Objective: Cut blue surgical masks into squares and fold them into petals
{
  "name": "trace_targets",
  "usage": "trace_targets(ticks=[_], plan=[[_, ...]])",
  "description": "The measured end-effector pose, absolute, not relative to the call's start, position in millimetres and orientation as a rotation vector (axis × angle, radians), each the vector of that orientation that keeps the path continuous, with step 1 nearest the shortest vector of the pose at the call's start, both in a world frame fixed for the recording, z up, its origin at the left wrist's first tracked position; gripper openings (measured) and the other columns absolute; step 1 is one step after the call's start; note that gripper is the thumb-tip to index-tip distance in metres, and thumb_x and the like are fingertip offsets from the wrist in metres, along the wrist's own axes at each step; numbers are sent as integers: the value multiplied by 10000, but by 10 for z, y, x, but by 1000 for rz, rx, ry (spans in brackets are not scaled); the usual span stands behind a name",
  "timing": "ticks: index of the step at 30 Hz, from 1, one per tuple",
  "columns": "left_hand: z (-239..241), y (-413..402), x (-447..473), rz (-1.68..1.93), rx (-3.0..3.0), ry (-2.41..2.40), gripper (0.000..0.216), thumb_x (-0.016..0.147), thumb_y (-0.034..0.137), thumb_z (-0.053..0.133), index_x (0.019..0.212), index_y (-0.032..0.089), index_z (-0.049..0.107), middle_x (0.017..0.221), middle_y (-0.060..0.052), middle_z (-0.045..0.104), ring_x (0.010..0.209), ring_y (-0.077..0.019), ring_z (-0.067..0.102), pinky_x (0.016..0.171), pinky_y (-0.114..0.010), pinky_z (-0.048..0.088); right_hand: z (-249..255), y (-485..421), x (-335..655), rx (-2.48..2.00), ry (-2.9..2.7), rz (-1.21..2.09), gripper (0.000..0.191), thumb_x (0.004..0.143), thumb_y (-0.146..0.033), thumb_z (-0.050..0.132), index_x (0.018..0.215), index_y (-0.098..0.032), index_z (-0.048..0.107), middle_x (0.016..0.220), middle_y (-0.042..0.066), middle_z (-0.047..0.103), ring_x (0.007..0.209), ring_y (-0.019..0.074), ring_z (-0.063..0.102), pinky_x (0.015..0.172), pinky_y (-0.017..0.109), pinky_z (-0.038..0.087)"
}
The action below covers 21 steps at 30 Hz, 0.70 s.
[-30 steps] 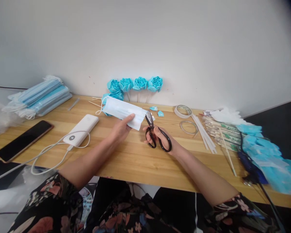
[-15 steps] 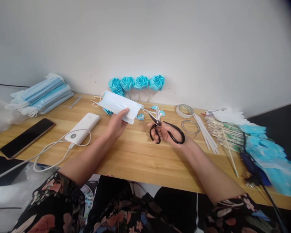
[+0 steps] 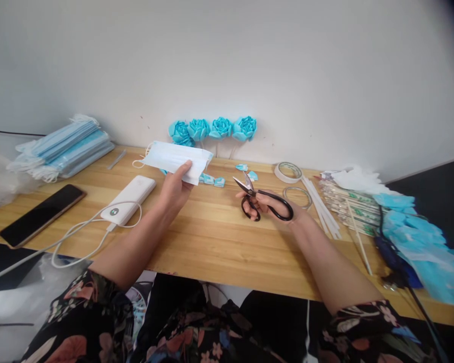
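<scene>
A pale blue face mask (image 3: 170, 157) is pinched in my left hand (image 3: 176, 186), thumb on top, held above the table. White ear loop shows at its left end; the right end is away from the blades. My right hand (image 3: 267, 201) grips black-handled scissors (image 3: 274, 204), their blades parted and pointing up and left, apart from the mask. Small blue-and-white cut pieces (image 3: 219, 182) lie on the table between the hands, partly behind the mask. Several blue flowers (image 3: 221, 128) made of folded material lean on the wall behind.
On the left are a stack of masks (image 3: 66, 148), a phone (image 3: 43, 214) and a white power bank (image 3: 130, 199) with a cable. On the right lie tape rolls (image 3: 288, 173), white strips (image 3: 321, 209), wrapped sticks (image 3: 350, 206) and crumpled blue material (image 3: 419, 242).
My left hand has moved left with the mask, and the scissors have shifted slightly right and down. The mask's right end and the blades are now farther apart.
</scene>
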<state>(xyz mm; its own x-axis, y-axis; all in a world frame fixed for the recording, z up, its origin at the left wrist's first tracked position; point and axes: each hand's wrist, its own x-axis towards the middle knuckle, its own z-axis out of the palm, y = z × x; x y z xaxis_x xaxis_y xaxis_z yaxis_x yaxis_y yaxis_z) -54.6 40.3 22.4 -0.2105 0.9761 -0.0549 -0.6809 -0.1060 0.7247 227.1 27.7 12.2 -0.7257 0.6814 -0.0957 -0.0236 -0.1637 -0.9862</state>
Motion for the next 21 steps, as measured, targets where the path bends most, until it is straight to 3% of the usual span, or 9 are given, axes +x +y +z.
trace_targets(ticks=[6, 10, 21], plan=[[209, 418, -566, 1655, 540, 776, 423, 791, 181, 751, 1203, 206, 657, 1146, -46, 760, 1058, -179, 713, 809, -201, 589, 79, 339, 2376, -709, -1621, 1916, 503, 935, -531, 591, 1253, -144, 628, 875, 52, 642, 677, 134, 564, 637, 297, 495], [194, 377, -520, 1587, 635, 831, 514, 760, 222, 792, 1251, 220, 640, 1191, -52, 748, 1150, -228, 689, 905, -267, 596, 163, 273, 2287, -678, -1645, 1913, 550, 908, -585, 612, 1227, -137, 643, 832, 46, 633, 656, 131, 561, 598, 283, 489], [135, 259, -400, 1423, 772, 908, 468, 730, 287, 834, 1157, 154, 696, 1258, -115, 723, 1212, -307, 658, 1006, -399, 572, 292, 117, 2068, -833, -1789, 1819, 612, 895, -616, 631, 1229, -103, 632, 867, 55, 635, 616, 107, 550, 547, 253, 463]])
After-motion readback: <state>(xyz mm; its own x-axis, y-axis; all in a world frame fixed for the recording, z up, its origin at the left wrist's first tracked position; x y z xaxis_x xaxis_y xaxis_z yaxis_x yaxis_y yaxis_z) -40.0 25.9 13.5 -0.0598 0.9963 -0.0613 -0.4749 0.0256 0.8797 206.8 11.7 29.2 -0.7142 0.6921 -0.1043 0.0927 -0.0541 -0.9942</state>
